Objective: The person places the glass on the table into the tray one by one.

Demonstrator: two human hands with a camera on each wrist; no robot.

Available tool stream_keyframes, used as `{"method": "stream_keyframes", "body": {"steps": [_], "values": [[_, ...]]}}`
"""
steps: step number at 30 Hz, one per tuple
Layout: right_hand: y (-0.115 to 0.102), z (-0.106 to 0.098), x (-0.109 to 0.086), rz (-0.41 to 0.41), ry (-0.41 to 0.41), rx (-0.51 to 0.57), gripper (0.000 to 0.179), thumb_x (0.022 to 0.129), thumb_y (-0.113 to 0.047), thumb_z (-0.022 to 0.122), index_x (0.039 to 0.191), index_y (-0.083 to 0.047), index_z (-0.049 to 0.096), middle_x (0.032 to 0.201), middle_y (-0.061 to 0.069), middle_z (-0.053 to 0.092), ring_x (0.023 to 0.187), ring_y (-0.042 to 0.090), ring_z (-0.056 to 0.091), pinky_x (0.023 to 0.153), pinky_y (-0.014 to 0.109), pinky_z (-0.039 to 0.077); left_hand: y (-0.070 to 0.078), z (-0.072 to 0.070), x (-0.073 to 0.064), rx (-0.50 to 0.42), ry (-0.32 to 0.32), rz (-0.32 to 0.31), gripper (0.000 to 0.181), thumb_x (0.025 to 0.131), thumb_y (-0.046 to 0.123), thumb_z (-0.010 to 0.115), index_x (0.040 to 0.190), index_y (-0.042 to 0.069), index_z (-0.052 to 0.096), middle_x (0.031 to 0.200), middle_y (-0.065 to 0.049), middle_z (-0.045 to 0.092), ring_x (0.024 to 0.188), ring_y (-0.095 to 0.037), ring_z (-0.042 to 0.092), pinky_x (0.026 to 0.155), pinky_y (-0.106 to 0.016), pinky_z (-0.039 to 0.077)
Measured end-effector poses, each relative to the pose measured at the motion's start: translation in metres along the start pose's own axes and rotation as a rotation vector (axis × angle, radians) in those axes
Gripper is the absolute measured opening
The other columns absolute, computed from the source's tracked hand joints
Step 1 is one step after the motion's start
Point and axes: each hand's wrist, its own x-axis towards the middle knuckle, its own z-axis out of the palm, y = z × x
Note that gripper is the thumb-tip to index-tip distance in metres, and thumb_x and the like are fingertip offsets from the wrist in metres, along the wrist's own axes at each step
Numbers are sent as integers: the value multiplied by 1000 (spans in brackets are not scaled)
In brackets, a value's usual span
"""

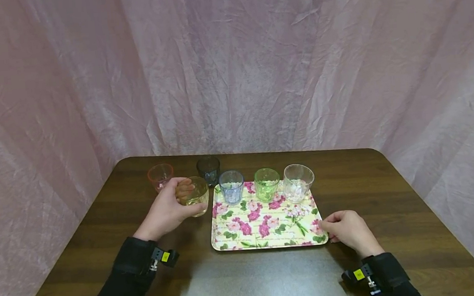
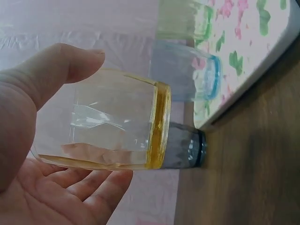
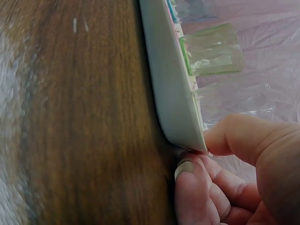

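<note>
My left hand (image 1: 166, 209) grips a yellow-tinted glass (image 2: 117, 122) between thumb and fingers, left of the floral tray (image 1: 243, 214). In the left wrist view the glass hangs clear of the wooden table. My right hand (image 1: 349, 230) pinches the tray's near right corner, thumb on top and fingers below the rim (image 3: 180, 112). On the tray, along its far side, stand a blue glass (image 1: 232, 189), a green glass (image 1: 267, 185) and a clear glass (image 1: 298, 184).
Behind the left hand stands a pink glass (image 1: 161, 174), partly hidden. A dark grey glass (image 1: 208, 170) stands on the table (image 1: 271, 283) just beyond the tray's far left corner. A pinkish curtain (image 1: 229, 72) hangs behind the table.
</note>
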Motion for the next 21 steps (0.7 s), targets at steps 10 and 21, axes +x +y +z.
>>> {"method": "stream_keyframes", "body": {"steps": [10,21], "values": [[1,1,0,-6,4,18,28,100,-30,79,98,-2,80,86,4,76,71,17,71,65,32,58,17,14,5,10,-38,42,82,94,26,89,156,-2,44,156,-27,58,145,-46,58,118,-62,52],[1,2,-1,-10,12,13,27,100,-29,78,98,-3,80,86,5,75,70,17,70,65,33,56,33,32,10,39,-73,43,80,93,28,89,155,3,46,153,-22,61,142,-42,61,114,-60,56]]}}
